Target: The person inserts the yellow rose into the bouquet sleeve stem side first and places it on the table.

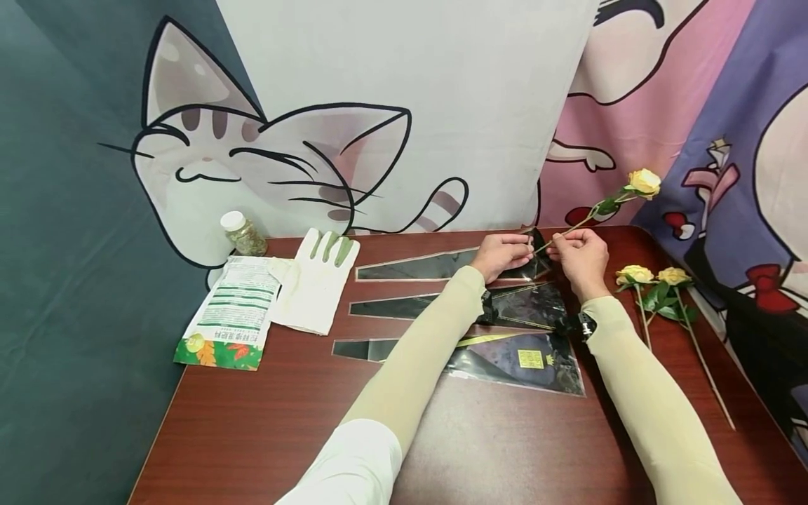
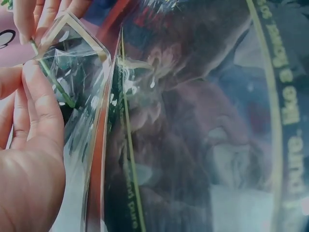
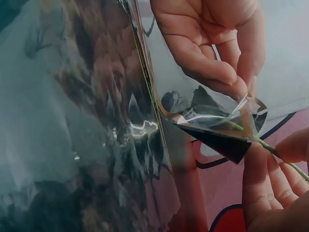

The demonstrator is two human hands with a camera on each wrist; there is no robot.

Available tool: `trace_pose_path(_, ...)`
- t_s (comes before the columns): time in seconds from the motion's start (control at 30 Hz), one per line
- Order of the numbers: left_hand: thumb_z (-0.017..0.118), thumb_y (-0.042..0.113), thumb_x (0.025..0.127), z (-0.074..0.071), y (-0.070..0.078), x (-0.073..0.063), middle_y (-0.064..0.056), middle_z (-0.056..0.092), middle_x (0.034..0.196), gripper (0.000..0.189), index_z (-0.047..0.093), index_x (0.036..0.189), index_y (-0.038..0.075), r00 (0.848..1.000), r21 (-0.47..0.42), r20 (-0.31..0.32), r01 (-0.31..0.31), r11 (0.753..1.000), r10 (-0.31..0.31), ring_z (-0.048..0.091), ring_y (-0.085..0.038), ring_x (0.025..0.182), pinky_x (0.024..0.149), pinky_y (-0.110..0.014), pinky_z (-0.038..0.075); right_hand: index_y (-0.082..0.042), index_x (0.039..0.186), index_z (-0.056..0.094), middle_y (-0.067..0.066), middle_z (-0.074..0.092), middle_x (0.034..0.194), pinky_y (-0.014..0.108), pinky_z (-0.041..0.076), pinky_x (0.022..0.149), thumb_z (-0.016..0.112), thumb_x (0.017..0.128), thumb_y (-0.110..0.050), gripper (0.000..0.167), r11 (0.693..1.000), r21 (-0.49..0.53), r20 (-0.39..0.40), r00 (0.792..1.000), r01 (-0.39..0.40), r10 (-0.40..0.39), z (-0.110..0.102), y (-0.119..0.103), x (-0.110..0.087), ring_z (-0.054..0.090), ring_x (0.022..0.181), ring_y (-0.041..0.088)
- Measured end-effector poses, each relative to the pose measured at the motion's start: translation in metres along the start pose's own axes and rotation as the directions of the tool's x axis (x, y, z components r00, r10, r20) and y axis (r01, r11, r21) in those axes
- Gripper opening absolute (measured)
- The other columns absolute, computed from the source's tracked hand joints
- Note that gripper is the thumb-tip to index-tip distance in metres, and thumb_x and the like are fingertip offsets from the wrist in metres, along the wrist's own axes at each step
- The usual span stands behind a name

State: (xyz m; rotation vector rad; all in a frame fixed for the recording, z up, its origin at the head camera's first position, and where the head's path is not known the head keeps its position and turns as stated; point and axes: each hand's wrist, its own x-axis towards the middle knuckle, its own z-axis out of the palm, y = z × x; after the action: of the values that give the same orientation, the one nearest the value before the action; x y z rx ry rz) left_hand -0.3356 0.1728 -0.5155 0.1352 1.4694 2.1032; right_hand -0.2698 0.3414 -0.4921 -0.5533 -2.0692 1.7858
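Between finger and thumb, my right hand (image 1: pixel 581 259) pinches the green stem of a yellow rose (image 1: pixel 644 183), whose bloom tilts up to the right. The stem's lower end (image 2: pixel 60 89) runs into the mouth of the farthest flower sleeve (image 1: pixel 419 266), seen through its clear film. My left hand (image 1: pixel 503 256) pinches the rim of that mouth, which stands propped up in the right wrist view, with a black flap (image 3: pixel 227 142) below. Two more black-and-clear flower sleeves, a middle one (image 1: pixel 533 305) and a near one (image 1: pixel 492 368), lie flat below my forearms.
Two yellow roses (image 1: pixel 634 274) (image 1: pixel 673 275) lie at the table's right. At the left are a white-capped jar (image 1: pixel 247 237), a printed packet (image 1: pixel 230 312) and a white glove (image 1: pixel 315 287). Cartoon-printed curtains (image 1: pixel 429 56) hang behind the brown table (image 1: pixel 271 435).
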Motion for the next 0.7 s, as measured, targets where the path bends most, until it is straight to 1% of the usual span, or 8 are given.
trace_pose_path(0.13,0.071,-0.007,0.095,0.0001,0.0015,-0.0003,-0.009,0.081,0.097,0.026,0.078,0.119,0.000,1.000,-0.003,0.004,0.001,1.000,-0.001,0.075,-0.012,0.076,0.068,-0.021,0.064,-0.018,0.105,0.056,-0.017,0.075,0.072,0.017,0.062,0.062,0.078,0.097,-0.016,0.023,1.000,0.022,0.002,1.000,-0.007,0.007,0.0005,-0.0010,-0.0002,0.073,0.062,0.001)
trace_pose_path(0.2,0.071,-0.008,0.095,0.0004,0.0017,-0.0004,-0.007,0.080,0.093,0.025,0.079,0.118,0.000,1.000,-0.005,0.005,-0.002,1.000,0.002,0.075,-0.012,0.076,0.068,-0.021,0.064,-0.019,0.108,0.054,-0.009,0.079,0.080,0.018,0.063,0.063,0.079,0.095,-0.011,0.030,0.999,0.053,-0.001,1.000,-0.009,0.009,0.0004,-0.0014,0.0001,0.074,0.062,0.002)
trace_pose_path(0.27,0.071,-0.008,0.095,0.0006,0.0013,-0.0002,-0.008,0.080,0.094,0.026,0.079,0.119,0.000,1.000,-0.007,0.001,-0.003,1.000,0.003,0.074,-0.013,0.076,0.068,-0.021,0.064,-0.017,0.111,0.053,-0.001,0.081,0.087,0.019,0.063,0.063,0.080,0.093,-0.006,0.034,0.997,0.074,0.000,1.000,-0.004,0.004,0.0000,-0.0011,0.0003,0.074,0.063,0.004)
trace_pose_path(0.37,0.071,-0.008,0.095,0.0011,0.0015,-0.0004,-0.010,0.081,0.098,0.026,0.079,0.119,0.000,1.000,-0.004,-0.004,-0.004,1.000,0.004,0.074,-0.013,0.076,0.070,-0.022,0.065,-0.013,0.115,0.052,0.003,0.082,0.092,0.020,0.064,0.064,0.079,0.092,-0.003,0.037,0.996,0.084,0.010,1.000,0.012,-0.013,-0.0002,-0.0012,0.0004,0.074,0.065,0.004)
trace_pose_path(0.47,0.071,-0.008,0.095,0.0018,0.0026,-0.0011,-0.012,0.081,0.101,0.027,0.078,0.120,0.000,1.000,-0.001,0.004,-0.003,1.000,0.003,0.074,-0.012,0.077,0.072,-0.022,0.065,-0.011,0.113,0.054,-0.005,0.080,0.083,0.019,0.063,0.062,0.078,0.093,-0.003,0.032,0.994,0.105,0.015,1.000,0.017,-0.019,-0.0008,-0.0015,0.0004,0.074,0.064,0.004)
trace_pose_path(0.57,0.071,-0.008,0.095,0.0018,0.0034,-0.0013,-0.011,0.081,0.100,0.027,0.078,0.120,0.000,1.000,0.000,0.009,0.001,1.000,-0.001,0.075,-0.012,0.076,0.071,-0.022,0.065,-0.010,0.107,0.060,-0.008,0.078,0.077,0.019,0.063,0.061,0.075,0.097,-0.007,0.019,0.986,0.168,0.012,1.000,0.013,-0.015,-0.0004,-0.0024,0.0010,0.075,0.062,0.005)
trace_pose_path(0.63,0.071,-0.008,0.095,0.0014,0.0038,-0.0011,-0.010,0.081,0.098,0.026,0.079,0.118,0.001,1.000,-0.003,0.006,0.004,1.000,-0.004,0.075,-0.012,0.076,0.070,-0.022,0.064,-0.008,0.104,0.063,-0.007,0.078,0.076,0.020,0.063,0.061,0.073,0.099,-0.012,0.012,0.978,0.210,0.009,1.000,0.010,-0.012,0.0001,-0.0028,0.0018,0.076,0.063,0.006)
trace_pose_path(0.7,0.072,-0.008,0.094,0.0008,0.0041,-0.0008,-0.009,0.081,0.096,0.025,0.080,0.116,0.002,1.000,-0.004,-0.003,0.007,1.000,-0.007,0.075,-0.012,0.076,0.069,-0.022,0.064,-0.006,0.104,0.065,-0.007,0.079,0.077,0.020,0.063,0.062,0.072,0.101,-0.016,0.012,0.974,0.224,0.008,1.000,0.014,-0.017,0.0011,-0.0040,0.0019,0.076,0.065,0.006)
